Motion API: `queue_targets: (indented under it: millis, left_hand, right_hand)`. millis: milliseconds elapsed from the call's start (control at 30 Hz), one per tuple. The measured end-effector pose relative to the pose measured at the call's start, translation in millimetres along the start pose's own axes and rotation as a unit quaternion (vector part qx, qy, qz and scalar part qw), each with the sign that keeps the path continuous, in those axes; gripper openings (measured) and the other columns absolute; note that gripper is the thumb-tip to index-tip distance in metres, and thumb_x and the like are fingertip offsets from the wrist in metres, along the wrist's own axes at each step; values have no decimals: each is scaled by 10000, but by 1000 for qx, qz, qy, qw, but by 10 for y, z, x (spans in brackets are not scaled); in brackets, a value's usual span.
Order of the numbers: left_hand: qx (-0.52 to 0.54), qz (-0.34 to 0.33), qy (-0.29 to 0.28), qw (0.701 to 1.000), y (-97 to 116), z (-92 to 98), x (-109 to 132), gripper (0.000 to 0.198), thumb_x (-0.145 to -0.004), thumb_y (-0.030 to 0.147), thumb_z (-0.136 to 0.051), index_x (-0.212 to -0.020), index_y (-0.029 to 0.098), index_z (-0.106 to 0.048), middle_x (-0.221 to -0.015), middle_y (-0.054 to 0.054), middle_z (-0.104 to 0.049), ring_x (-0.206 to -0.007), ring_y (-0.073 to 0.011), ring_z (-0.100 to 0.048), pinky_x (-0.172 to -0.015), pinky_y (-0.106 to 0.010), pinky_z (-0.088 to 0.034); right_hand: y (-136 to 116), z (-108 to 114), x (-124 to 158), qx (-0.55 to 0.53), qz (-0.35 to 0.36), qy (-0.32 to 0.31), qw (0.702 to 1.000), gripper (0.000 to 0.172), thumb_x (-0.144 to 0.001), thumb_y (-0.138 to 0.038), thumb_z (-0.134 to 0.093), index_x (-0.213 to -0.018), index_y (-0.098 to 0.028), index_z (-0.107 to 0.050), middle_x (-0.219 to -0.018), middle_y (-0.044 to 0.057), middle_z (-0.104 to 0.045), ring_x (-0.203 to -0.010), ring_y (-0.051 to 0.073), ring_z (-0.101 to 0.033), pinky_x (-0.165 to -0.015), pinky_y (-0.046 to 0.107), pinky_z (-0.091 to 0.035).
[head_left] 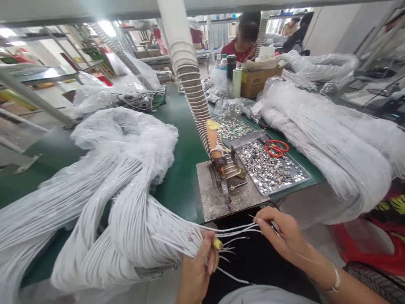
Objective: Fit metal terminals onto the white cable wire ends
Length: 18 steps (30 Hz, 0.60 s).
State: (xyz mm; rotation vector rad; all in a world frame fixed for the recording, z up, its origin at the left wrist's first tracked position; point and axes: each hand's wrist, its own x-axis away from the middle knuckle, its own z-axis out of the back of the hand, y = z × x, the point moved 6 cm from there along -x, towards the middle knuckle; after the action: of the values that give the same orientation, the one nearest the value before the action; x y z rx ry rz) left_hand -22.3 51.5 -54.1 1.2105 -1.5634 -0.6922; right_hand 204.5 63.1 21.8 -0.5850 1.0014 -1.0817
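My left hand (200, 262) is closed around several thin white cables (186, 238) near their loose ends. A small yellow piece (218, 244) shows at its fingertips; I cannot tell what it is. My right hand (283, 234) pinches the ends of a few cables drawn out to the right. A thin pointed thing sticks out at its fingertips, too fine to name. Other cable ends (243, 237) hang loose between the hands. The cables come from a large white bundle (136, 219), partly wrapped in clear plastic, on the green table (180, 177) at left.
Ahead, a soldering iron (216, 139) stands over a stained metal plate (207, 198), beneath a ribbed hose (191, 80). A tray (268, 169) of small metal parts holds red-handled scissors (276, 148). More bagged cables (329, 131) lie right; a person (240, 46) sits opposite.
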Motion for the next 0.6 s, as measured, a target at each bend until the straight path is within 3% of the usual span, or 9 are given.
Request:
queue_targets:
  millis: [67,167,233,333,467,600]
  left_hand:
    - [-31,6,-11,999,-14,18,60,347,-817,537,-713,-824,190,-731,-396,97,-397,-377,-59,-278,-469,-227,-292]
    - [-112,8,-26,993,-17,-11,114,398,-823,566,-687,-768,174,-734,-420,83,-376,-412,-79,-291,-484,-251,-250]
    - [-177,-5,-44,983,10,-65,126,401,-809,563,-697,-673,185,-694,-451,69,-390,-444,-101,-320,-494,-266,-259]
    - [-234,-16,-77,969,64,-144,123,456,-800,547,-704,-526,211,-562,-473,50,-421,-490,-133,-381,-532,-285,-326]
    - [-256,-35,-124,958,143,-207,109,411,-847,522,-654,-570,222,-605,-521,14,-549,-567,-190,-532,-648,-328,-418]
    - [-244,-74,-103,961,186,-234,85,351,-861,488,-648,-631,225,-661,-491,13,-570,-545,-199,-554,-650,-335,-434]
  right_hand:
    - [-12,-82,10,4,-11,-37,999,140,-964,-139,-479,-966,-221,-593,-667,-21,-616,-516,120,-551,-505,214,-451]
    - [-220,-317,-23,-31,47,-96,994,238,-939,-97,-425,-1055,-197,-608,-783,26,-660,-654,140,-611,-608,227,-493]
    - [-337,-465,-74,-56,61,-114,990,221,-931,-115,-447,-1033,-176,-633,-825,48,-654,-699,146,-609,-639,235,-495]
    - [-386,-606,-151,-89,36,-120,988,117,-908,-172,-554,-943,-169,-666,-785,21,-615,-621,120,-544,-567,209,-446]
    - [-324,-621,-165,-134,0,-131,982,87,-854,-136,-603,-821,-166,-677,-706,-18,-574,-578,96,-510,-538,187,-397]
    - [-194,-565,-108,-177,-60,-116,976,129,-862,-209,-653,-748,-162,-690,-644,-30,-570,-567,93,-503,-530,186,-378]
